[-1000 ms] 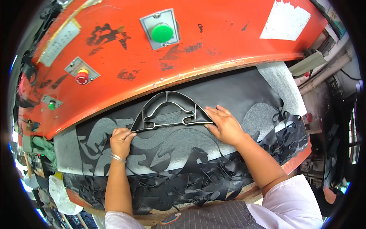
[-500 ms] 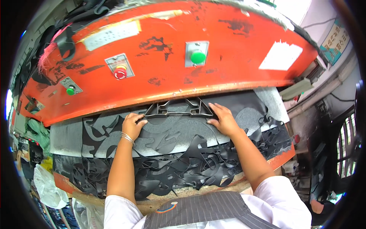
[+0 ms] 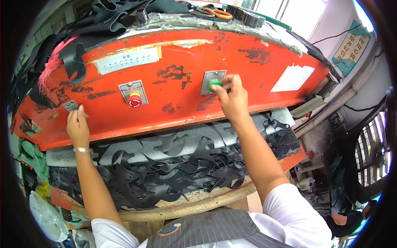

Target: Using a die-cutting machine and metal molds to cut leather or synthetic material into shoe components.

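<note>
My left hand is raised to the left control plate on the red press front. Its fingers are curled in, its thumb points up, and it covers the button there. My right hand is at the middle green button. Its thumb touches the button, with the bent fingers apart from the thumb. Between the two hands sits a red emergency-stop button with a yellow collar. The metal cutting die is out of sight. Black sheet offcuts lie tangled below the press.
The red press front spans the view above a pale cutting board. On top are orange-handled scissors, a roll of black tape and black sheet scraps. Clear plastic bags hang at lower left.
Both hands have left the metal cutting die and risen to the press front, the left to the left control plate, the right to the middle green button. The view has tilted upward.
</note>
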Tool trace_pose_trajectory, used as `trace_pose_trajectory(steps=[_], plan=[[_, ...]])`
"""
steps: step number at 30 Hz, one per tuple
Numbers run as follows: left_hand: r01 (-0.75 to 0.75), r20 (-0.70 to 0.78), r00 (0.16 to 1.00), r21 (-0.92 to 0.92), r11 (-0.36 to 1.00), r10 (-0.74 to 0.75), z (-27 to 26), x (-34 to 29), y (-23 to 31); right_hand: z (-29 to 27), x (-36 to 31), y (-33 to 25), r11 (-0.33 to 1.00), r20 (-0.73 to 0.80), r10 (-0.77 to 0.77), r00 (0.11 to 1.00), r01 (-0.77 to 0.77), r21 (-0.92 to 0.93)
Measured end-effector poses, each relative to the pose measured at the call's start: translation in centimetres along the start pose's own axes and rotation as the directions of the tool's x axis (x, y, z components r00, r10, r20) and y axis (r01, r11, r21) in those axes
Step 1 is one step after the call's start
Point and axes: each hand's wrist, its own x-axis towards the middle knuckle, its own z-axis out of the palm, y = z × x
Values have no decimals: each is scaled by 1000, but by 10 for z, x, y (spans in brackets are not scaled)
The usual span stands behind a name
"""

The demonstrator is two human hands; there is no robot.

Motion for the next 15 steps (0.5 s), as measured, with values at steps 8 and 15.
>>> trace_pose_trajectory(steps=[8, 15], plan=[[66, 703, 693, -280, 958, 158, -18, -187, 111, -51, -169, -15, 988, 791, 84, 607, 55, -147], [54, 859, 474, -248, 967, 193, -30, -289, 188, -81, -274, -22, 931, 918, -85, 387, 358, -65]])
